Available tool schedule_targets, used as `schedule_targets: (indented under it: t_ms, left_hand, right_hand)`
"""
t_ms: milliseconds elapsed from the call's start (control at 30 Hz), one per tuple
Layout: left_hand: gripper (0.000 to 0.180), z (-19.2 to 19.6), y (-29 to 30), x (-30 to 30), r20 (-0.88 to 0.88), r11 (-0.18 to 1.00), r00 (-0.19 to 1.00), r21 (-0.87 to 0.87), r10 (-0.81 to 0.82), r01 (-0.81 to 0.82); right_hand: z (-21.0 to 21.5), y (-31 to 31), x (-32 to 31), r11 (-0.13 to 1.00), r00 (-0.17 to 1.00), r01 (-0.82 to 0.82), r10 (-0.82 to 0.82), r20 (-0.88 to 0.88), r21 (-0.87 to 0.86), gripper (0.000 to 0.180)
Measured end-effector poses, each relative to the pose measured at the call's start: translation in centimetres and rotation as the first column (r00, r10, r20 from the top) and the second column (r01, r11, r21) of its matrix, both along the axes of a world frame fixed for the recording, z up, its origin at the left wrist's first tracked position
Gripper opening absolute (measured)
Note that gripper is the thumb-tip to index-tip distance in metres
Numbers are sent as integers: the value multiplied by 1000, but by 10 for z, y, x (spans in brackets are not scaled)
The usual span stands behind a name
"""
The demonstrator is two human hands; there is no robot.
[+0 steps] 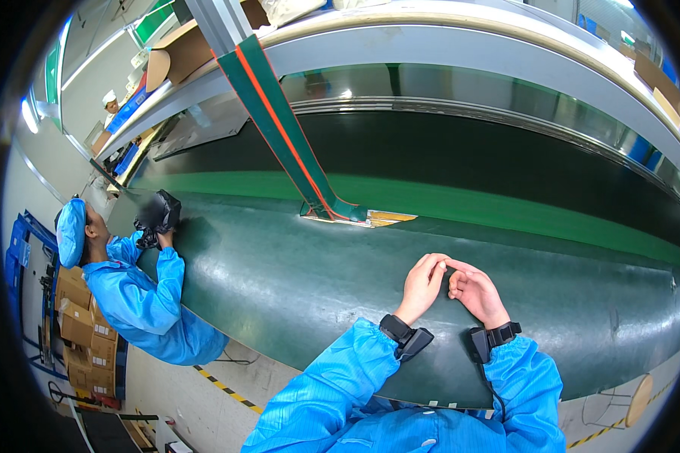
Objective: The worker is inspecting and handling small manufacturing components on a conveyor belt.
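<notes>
Two empty hands, just touching, over green worktop, cardboard boxes (contents hidden) at left.

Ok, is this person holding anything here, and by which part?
Nothing visible is held: the bare left hand and bare right hand appear only to touch each other.

Blur covers part of the black bundle (its kind can't be told) in a co-worker's hand.

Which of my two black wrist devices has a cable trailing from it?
The right wrist device: a black cable runs from it along the right sleeve; none shows on the left wrist device.
</notes>
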State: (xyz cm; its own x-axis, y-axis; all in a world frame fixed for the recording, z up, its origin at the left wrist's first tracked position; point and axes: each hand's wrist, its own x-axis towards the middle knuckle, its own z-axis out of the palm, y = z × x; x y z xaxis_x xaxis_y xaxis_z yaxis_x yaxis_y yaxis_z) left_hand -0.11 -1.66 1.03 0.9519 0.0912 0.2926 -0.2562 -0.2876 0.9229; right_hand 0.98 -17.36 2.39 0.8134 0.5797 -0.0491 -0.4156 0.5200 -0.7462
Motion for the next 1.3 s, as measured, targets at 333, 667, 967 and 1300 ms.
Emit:
schedule_targets:
  t_ms: [333,667,967,1300]
  left_hand:
    - [16,-1,0,0,23,1000,1000,4,1,-1]
    - [16,-5,0,0,-60,1000,998,-9,5,-6]
    - [17,-5,0,0,-63,1000,998,-14,0,0]
    - [17,-4,0,0,-67,1000,998,-22,-10,8]
  right_hand:
    - [2,1,-1,1000,1000,1,-1,10,-4,47]
    - [-2,-1,1,1000,1000,-22,22,5,23,45]
    - [1,-1,1,999,999,-31,31,14,32,45]
    - [-3,-1,2,999,1000,-25,25,1,31,45]
